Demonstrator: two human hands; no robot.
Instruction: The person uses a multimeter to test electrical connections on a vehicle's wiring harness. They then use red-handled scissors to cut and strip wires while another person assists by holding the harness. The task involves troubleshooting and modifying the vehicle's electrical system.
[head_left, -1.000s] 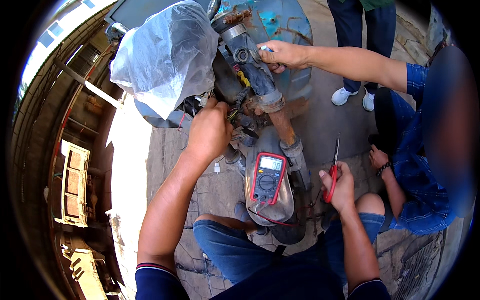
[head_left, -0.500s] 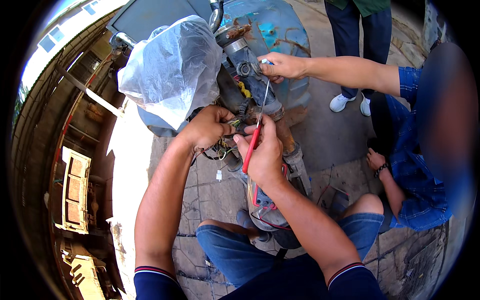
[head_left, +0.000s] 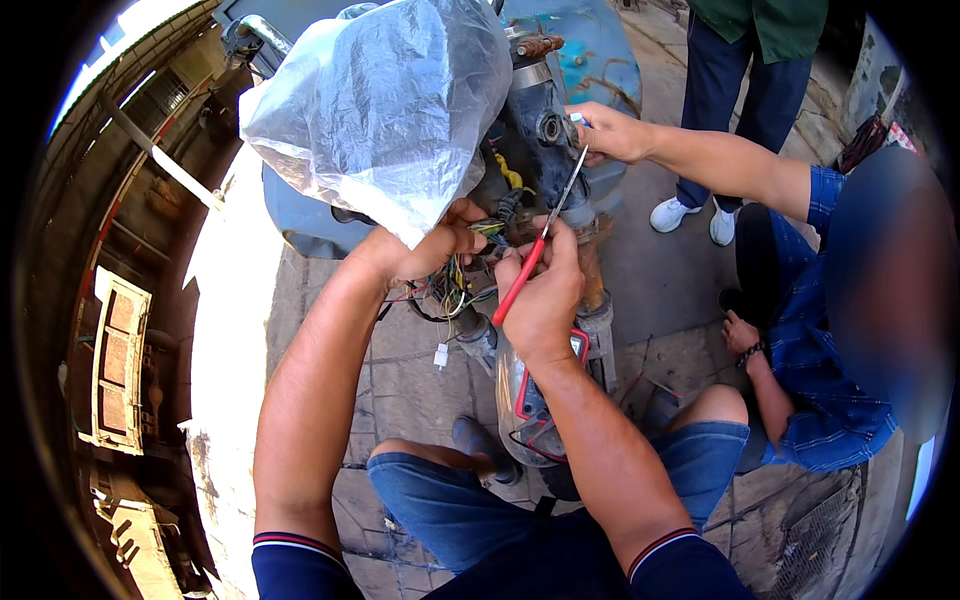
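Observation:
My left hand (head_left: 435,250) is closed, its fingers pinching wires in a bundle of coloured wires (head_left: 450,290) below the plastic-covered part. My right hand (head_left: 545,295) grips a red-handled tool (head_left: 520,287) with a long, thin metal shaft pointing up and away. Its fingertips also sit close to the wires by my left hand; whether they touch is hard to tell. Another person's hand (head_left: 612,135) reaches in from the right, holding a small white and blue item near the shaft's tip. A white connector (head_left: 441,355) dangles from the bundle.
Clear plastic sheeting (head_left: 385,110) covers the part beyond my left hand. A dark metal column (head_left: 540,130) stands beside a worn blue body panel (head_left: 600,50). Below my right hand lies a red-edged meter (head_left: 530,398). A person in blue plaid (head_left: 830,400) crouches at right; another stands behind.
The view has shifted, so the machine sits slightly farther right. My left hand still pinches the wires and my right still holds the red-handled tool. The other person's hand stays near the shaft's tip.

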